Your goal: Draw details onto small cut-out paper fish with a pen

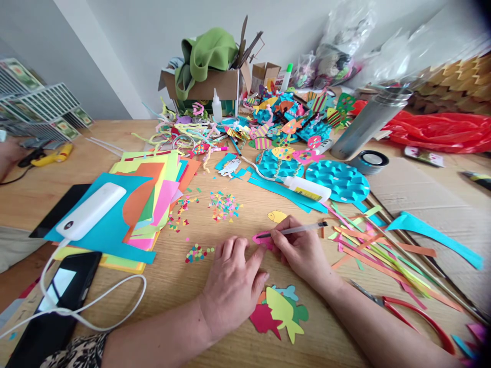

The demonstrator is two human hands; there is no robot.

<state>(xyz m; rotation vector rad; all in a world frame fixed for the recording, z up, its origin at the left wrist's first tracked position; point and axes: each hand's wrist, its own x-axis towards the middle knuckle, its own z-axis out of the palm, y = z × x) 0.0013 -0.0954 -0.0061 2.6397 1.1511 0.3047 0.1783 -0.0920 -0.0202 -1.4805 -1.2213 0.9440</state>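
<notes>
My right hand [297, 253] is closed around a slim pen [303, 228] with a clear barrel. Its tip rests on a small pink paper piece [263, 237], partly covered by my fingers. My left hand [232, 281] lies on the table with nothing in it, the index finger reaching to the pink piece's lower edge. Just beyond is a yellow paper fish [276, 216] with drawn lines. Closer to me, between my forearms, lies a stack of cut paper fish, yellow [283, 306], red [264, 320] and green [300, 313] among them.
Paper confetti [225, 205] and a stack of coloured sheets [141, 204] with a white power bank [91, 210] lie left. Glue [307, 189], blue discs [337, 180], paper strips [383, 245] and red-handled scissors [418, 317] lie right. A steel flask [370, 122] leans behind; another person's hand [11, 153] is far left.
</notes>
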